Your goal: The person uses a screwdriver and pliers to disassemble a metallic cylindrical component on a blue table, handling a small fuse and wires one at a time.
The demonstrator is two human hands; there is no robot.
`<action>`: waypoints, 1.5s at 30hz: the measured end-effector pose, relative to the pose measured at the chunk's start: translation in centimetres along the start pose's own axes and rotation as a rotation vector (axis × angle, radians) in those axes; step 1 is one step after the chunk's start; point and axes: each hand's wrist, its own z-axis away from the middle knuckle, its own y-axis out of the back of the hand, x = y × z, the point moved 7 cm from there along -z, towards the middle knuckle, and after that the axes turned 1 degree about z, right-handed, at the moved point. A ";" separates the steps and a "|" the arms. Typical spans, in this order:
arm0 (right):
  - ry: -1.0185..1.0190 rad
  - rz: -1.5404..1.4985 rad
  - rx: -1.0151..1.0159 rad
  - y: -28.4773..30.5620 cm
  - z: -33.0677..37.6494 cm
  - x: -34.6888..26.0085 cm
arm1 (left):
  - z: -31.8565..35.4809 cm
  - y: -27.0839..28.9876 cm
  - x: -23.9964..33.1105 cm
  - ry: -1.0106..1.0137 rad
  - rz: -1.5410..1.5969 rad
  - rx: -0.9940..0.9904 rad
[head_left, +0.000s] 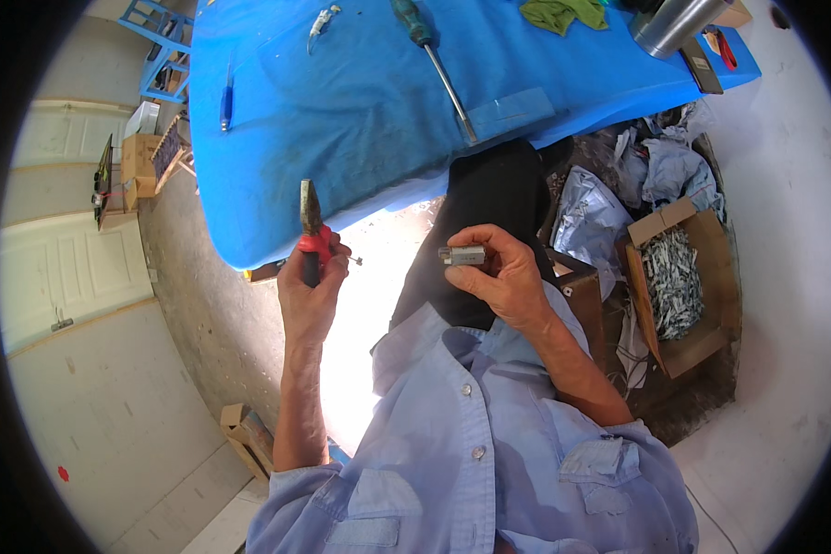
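Note:
My left hand (305, 297) is closed around a pair of pliers (310, 210) with red and black handles, its metal jaws pointing away from me. A tiny dark metal piece (356, 260) sticks out beside the fingertips of that hand; what it is cannot be made out. In my right hand (512, 282), thumb and fingers pinch a small grey metal block (465, 256) with a stepped left end. The block is held above my lap, near the table's front edge, apart from the pliers.
On the blue-covered table (342, 120) lie a long screwdriver (448, 88), a blue pen-like tool (226, 106), a small white-and-metal piece (321, 26), a green cloth (563, 13) and a steel cup (674, 28). At right, a cardboard box (653, 305) holds many small metal parts beside grey plastic bags (589, 217).

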 end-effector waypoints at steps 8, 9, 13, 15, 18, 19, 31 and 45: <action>0.012 0.242 0.127 0.5 0.1 -0.1 | -0.2 0.9 0.0 -0.024 -0.093 0.067; 0.014 0.274 0.136 0.4 0.2 -0.3 | -0.2 0.8 0.1 -0.033 -0.091 0.064; 0.014 0.347 0.160 0.4 0.2 -0.4 | 0.0 -0.1 0.5 -0.062 -0.093 0.046; 0.049 0.347 0.181 0.4 0.1 -0.4 | 0.1 -0.4 0.6 -0.077 -0.112 0.026; 0.077 0.391 0.202 0.4 0.1 -0.7 | 0.2 -1.0 0.8 -0.111 -0.191 0.000; 0.080 0.413 0.204 0.3 0.1 -0.8 | 0.5 -1.4 1.3 -0.120 -0.239 0.006; 0.138 0.394 0.224 0.8 0.0 -0.9 | 1.6 -3.6 1.0 -0.042 -0.394 -0.094; 0.154 0.194 0.406 5.0 0.2 -1.4 | -1.5 -1.0 1.0 -0.307 -0.282 0.007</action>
